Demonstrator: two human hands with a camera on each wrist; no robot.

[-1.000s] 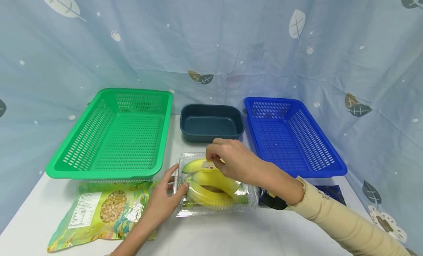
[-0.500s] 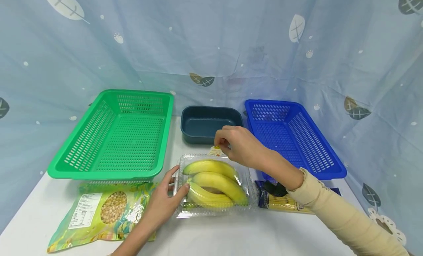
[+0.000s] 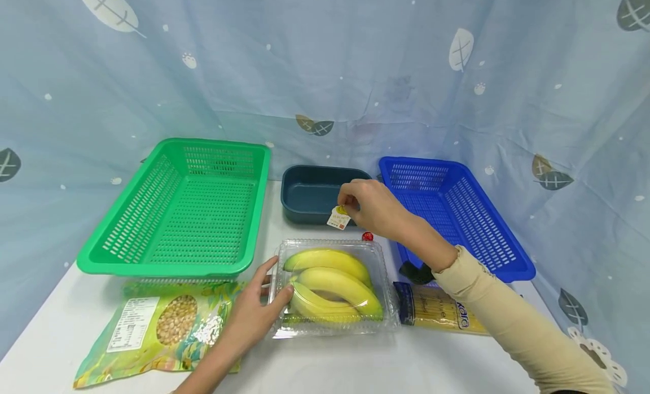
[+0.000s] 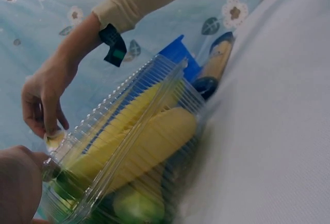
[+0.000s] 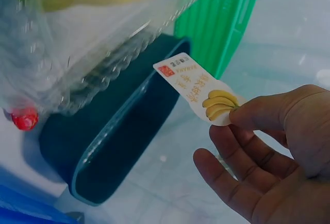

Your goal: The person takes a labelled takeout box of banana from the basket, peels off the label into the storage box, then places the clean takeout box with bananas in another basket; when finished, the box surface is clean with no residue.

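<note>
Several yellow bananas (image 3: pixel 330 284) lie inside a clear plastic clamshell box (image 3: pixel 388 303), its lid down, at the table's middle. My left hand (image 3: pixel 256 303) holds the box's left edge, thumb on the lid and fingers along the side. Between thumb and fingertips, my right hand (image 3: pixel 373 205) pinches a white sticker label (image 5: pixel 188 87) printed with bananas. The label hangs above the table in front of the dark teal bin (image 3: pixel 307 205), apart from the box. In the left wrist view, the bananas (image 4: pixel 154 147) show through the ribbed plastic wall.
A green basket (image 3: pixel 172 267) stands back left, a blue basket (image 3: pixel 508 236) back right. A yellow-green bag (image 3: pixel 203 326) with pale kernels lies front left. A spaghetti packet (image 3: pixel 431 309) lies right, partly under the right sleeve. A small red object (image 3: pixel 368 236) sits behind the box.
My right hand has lifted the label off the box's lid and carried it up and away toward the teal bin. My left hand stays on the box. The red object has come into view.
</note>
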